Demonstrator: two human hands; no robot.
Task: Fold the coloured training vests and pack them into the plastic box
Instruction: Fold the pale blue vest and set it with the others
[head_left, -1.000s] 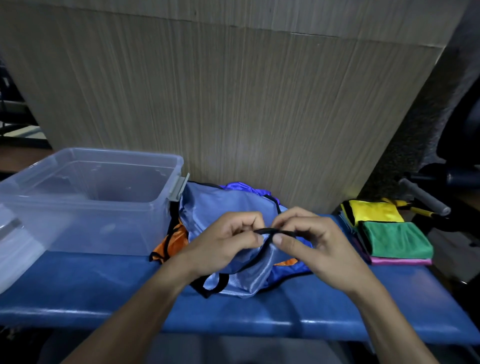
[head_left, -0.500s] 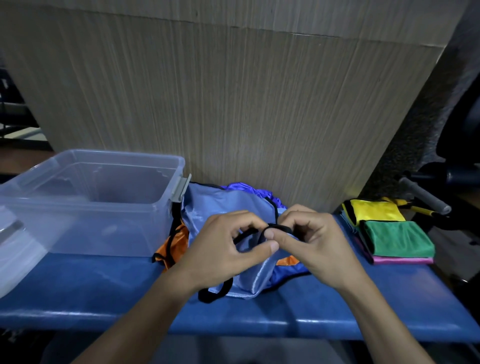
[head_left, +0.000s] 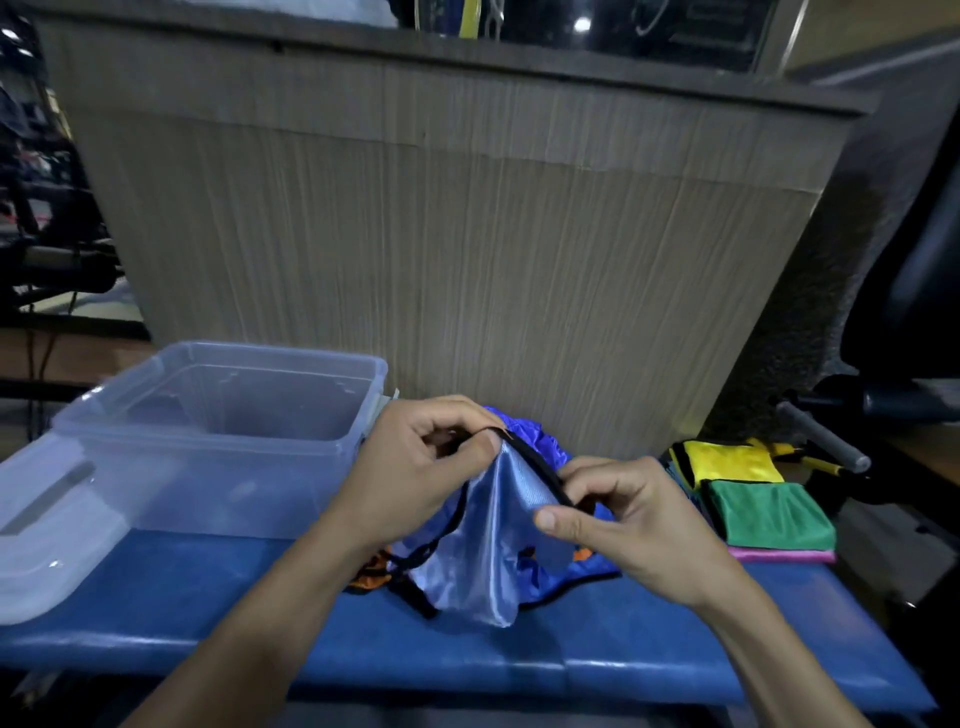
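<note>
The plastic box (head_left: 218, 441) stands open-topped just left of the vest pile (head_left: 483, 561); a wood-grain panel (head_left: 441, 260) blocks behind.

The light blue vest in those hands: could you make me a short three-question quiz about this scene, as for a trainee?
1. True or false: the clear plastic box already holds a folded vest.
2. Which hand grips the black trim of the light blue vest at the higher point: A) left hand, B) right hand?
3. Fill in: in the folded stack on the right, the green vest lies on a ____ one, with the yellow vest behind.

Key: 1 false; 2 A; 3 pink.
</note>
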